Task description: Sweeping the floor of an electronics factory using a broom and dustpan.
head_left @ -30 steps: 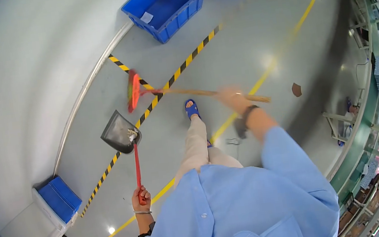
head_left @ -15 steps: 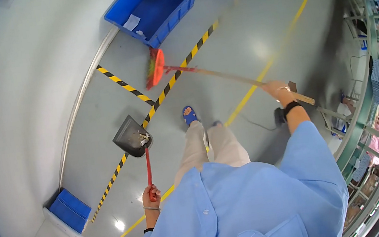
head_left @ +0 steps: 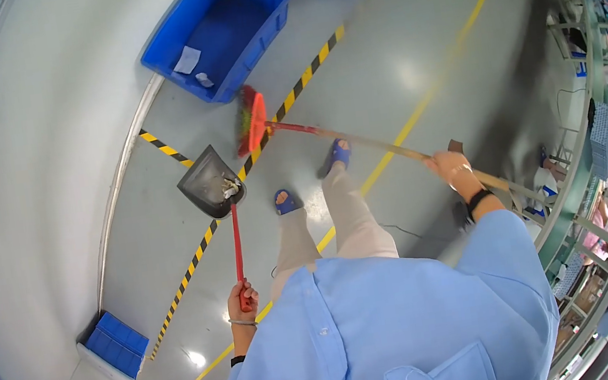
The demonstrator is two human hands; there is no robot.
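My left hand [head_left: 244, 297] is wrapped round the red handle of a dustpan [head_left: 199, 191]. Some pale, crumpled debris [head_left: 230, 188] lies in the black pan near the handle, and the pan is over the striped floor tape. In my right hand [head_left: 450, 169] is the long wooden stick of a broom [head_left: 257, 123], gripped near its upper end. The broom's orange head, with dark and green bristles, is ahead of the dustpan and to its right, just below a blue bin. Broom and pan are apart.
The blue bin [head_left: 227, 84] with paper scraps [head_left: 187, 60] inside stands by the white wall at the top. A blue crate [head_left: 116, 342] sits at lower left. Yellow-black tape [head_left: 304, 77] crosses the grey floor. Workbenches [head_left: 562, 255] with people line the right.
I have stepped forward, one foot now ahead of the other. The bin appears nearer and further left, and the dustpan has moved up closer to the broom head.
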